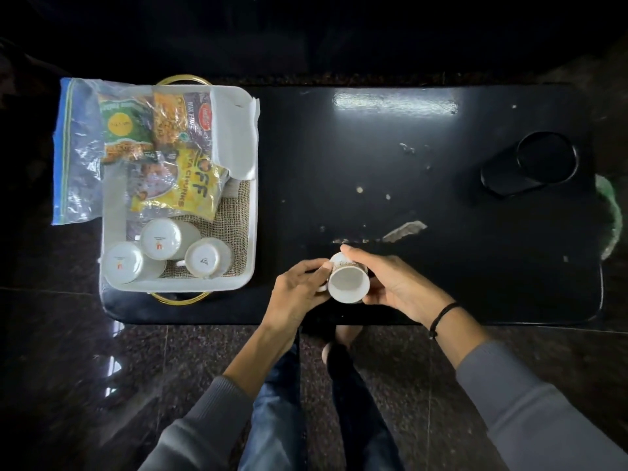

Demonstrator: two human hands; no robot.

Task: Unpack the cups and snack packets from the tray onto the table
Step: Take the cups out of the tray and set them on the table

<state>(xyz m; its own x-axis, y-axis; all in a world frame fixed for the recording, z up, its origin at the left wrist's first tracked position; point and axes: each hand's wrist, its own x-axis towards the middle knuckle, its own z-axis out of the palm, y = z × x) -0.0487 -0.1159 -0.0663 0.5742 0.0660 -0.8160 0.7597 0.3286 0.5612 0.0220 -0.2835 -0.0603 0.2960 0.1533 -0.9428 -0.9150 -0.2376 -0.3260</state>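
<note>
1. Near the front edge of the table (441, 232), just right of the tray (176, 285), we've got one cup (348, 283) in both hands, tipped so its mouth faces up at us. Can't tell if its base is touching the tabletop or not.
2. Our left hand (299, 294) has its fingers curled in at the handle side, and our right hand (394, 287) is wrapped round the body, thumb on top. So both are clamped on the cup.
3. Handling-wise, it looks like glazed ceramic: stiff, a bit slick, and it'll chip if it gets knocked. We'd say grab it round the body or by the handle and set it down gently.
4. Count: three more cups (159, 239) are upside down in the near end of the tray, bunched together.
5. We can see three snack packets (183, 188) at the far end, apparently inside a clear zip bag (74, 147) hanging over the tray's left wall. They're probably light, crinkly and soft, so pinching an edge is fine.
6. One black tumbler (530, 164) is way off on the right.
</note>
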